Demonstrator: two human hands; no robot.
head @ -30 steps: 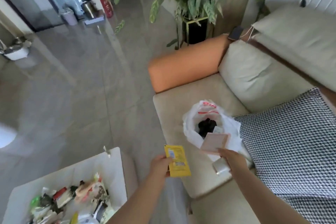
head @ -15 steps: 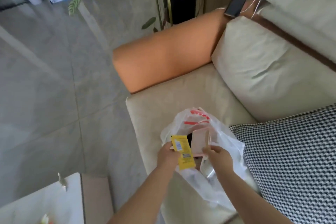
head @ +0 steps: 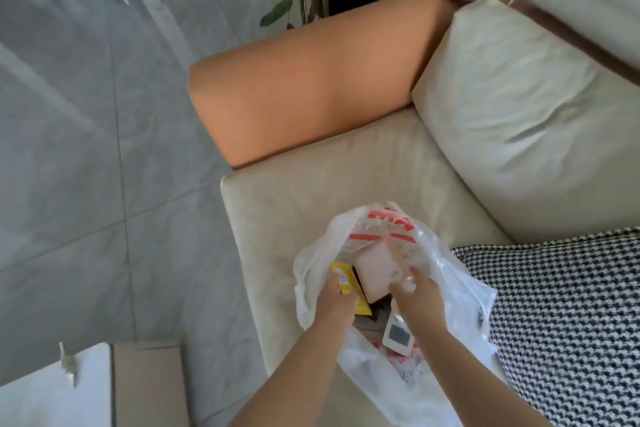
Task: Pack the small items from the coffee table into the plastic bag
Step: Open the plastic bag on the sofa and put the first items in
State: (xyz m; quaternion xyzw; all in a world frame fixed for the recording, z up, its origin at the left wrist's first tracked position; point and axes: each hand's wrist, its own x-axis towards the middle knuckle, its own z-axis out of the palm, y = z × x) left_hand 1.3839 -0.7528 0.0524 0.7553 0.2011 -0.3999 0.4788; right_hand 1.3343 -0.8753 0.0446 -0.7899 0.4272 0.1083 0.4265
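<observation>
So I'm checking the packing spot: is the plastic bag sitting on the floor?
No, the plastic bag rests on the beige sofa seat, beside the checkered cushion.

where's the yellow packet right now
In the head view, the yellow packet sits low centre, held by the left hand inside the mouth of the plastic bag, just left of the pink packet.

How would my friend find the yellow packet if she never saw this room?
Look at the cream sofa seat, next to the orange armrest. A white plastic bag sits open on it, and the left hand is pushing the yellow packet in at its left edge. It is the only bright yellow thing there, beside a pale pink packet.
</observation>
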